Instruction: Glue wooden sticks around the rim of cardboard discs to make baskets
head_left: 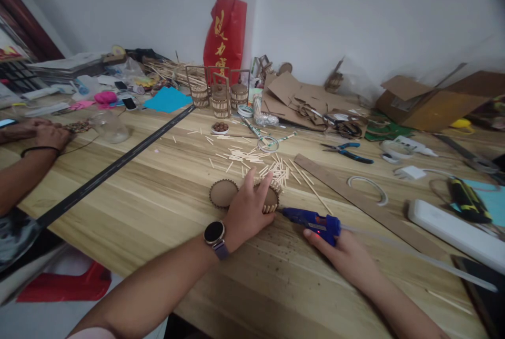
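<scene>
My left hand (249, 202), with a watch on its wrist, rests over a round brown disc (270, 199) edged with short sticks, its fingers spread around the rim. Beside it on the left lies a second round disc (223, 194) with a beaded edge. My right hand (343, 249) is wrapped round a blue glue gun (315, 223), whose nozzle points left at the stick-edged disc. A red light glows on the gun. Just beyond my left hand lie many short wooden sticks (246, 156) in loose piles.
Small lidded baskets (221, 100) and a red bag (226, 34) stand at the back. Pliers (349, 152), a cardboard strip (355, 199) and a white power strip (453, 231) lie on the right. Another person's hands (45, 134) are at the left, near a clear jar (110, 126).
</scene>
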`<state>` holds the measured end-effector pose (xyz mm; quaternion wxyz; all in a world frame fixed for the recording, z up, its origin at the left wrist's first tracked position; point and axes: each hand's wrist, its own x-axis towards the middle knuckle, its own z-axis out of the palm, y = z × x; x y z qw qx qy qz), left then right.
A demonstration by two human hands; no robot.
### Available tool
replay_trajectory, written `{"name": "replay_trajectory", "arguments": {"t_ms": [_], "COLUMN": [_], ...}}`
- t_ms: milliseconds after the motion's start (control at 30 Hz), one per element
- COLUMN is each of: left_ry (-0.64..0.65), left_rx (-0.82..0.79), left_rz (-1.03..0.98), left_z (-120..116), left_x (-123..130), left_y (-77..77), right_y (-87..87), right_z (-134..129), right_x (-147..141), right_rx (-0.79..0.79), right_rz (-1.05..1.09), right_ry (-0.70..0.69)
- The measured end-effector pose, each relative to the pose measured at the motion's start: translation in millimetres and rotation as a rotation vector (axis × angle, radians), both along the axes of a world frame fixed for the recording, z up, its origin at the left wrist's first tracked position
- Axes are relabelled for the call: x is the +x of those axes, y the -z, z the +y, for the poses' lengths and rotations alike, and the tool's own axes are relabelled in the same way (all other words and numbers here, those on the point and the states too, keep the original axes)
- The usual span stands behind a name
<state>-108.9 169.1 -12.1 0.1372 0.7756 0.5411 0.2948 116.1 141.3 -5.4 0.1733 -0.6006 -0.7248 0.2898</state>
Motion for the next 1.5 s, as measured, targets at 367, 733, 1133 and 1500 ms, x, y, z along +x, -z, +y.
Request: {"name": "replay_trajectory", "arguments": {"t_ms": [367,733,1133,1500], "left_ry": [-0.002,0.001,-0.028,-0.03], "left_rx": [-0.005,0.01,0.007,-0.018], "left_rz": [0.034,0.038,0.047,0.045], "left_z": [0,0,1,-1], "left_x": [-1,-1,0,-2], "left_y": [-2.1,-1.7,-1.2,-2.4], "right_y": [0.6,-1.5,5.0,-18.7], "right_z": [0,-1,2,-3], "right_x": [0,-2,-1,36], "right_rx": [0.021,0.027,-0.116,-0.681], "right_rz": [0.027,0.019,0.315,0.381], "right_ry": [0.003,0.01,0.199,0.052]}}
